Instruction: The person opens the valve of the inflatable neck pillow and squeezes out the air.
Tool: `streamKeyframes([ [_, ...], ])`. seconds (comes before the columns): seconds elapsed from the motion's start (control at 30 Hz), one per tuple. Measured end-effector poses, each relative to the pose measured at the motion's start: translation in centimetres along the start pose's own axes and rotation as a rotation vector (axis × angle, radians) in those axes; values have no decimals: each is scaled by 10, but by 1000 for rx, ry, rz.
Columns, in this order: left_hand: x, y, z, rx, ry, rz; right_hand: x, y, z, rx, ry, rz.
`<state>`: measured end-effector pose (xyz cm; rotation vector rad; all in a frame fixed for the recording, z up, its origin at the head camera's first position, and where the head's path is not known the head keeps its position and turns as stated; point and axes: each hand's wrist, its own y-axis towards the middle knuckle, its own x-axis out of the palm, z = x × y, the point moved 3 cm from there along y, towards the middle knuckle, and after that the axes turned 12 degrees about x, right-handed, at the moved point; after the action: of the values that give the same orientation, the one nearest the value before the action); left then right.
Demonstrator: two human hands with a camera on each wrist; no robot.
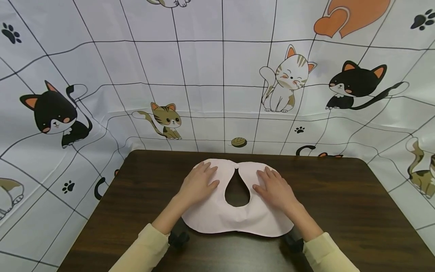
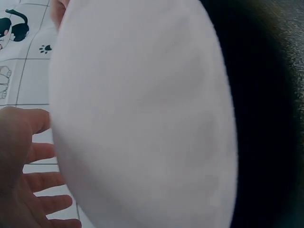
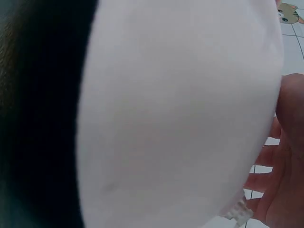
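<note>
Across the middle of a dark brown, wood-grained counter [image 1: 340, 196] with rounded far corners lay a pale pink, collar-shaped piece of cloth [image 1: 238, 223], its two broad halves curving round a teardrop-shaped opening through which dark brown showed. Above that opening, the halves met at a small, pale, knob-like fastening [image 1: 236, 165]. A bare left hand [image 1: 199, 181] rested on the cloth's upper left half and a bare right hand [image 1: 276, 189] on its upper right half, one on either side of the opening. The fingers [image 1: 210, 173] of both were fairly straight and slightly spread; whether they pressed down could not be told. The left-wrist view showed the cloth large and blurred, with the fingers spaced apart beside its edge. From the right wrist, that edge hid some fingertips, and a small, whitish, ridged object [image 3: 239, 211] showed near them, too indistinct to identify. Pale yellow sleeves [image 1: 147, 247] covered the forearms. Behind the counter, a rippled white sheet [image 1: 200, 98] carried black grid lines, cartoon cats [image 1: 56, 111], paw prints [image 1: 11, 33] and orange hearts [image 1: 361, 15].
</note>
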<state>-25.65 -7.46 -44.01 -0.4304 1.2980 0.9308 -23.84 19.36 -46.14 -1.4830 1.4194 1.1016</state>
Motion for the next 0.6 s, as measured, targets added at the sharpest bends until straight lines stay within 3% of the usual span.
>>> streamKeyframes([
  [0.27,13,-3,-6,7,0,-10,3,-1,-1,17,6,-34],
  [0.6,19,-3,-9,-10,8,-32,8,0,0,6,-26,-25],
])
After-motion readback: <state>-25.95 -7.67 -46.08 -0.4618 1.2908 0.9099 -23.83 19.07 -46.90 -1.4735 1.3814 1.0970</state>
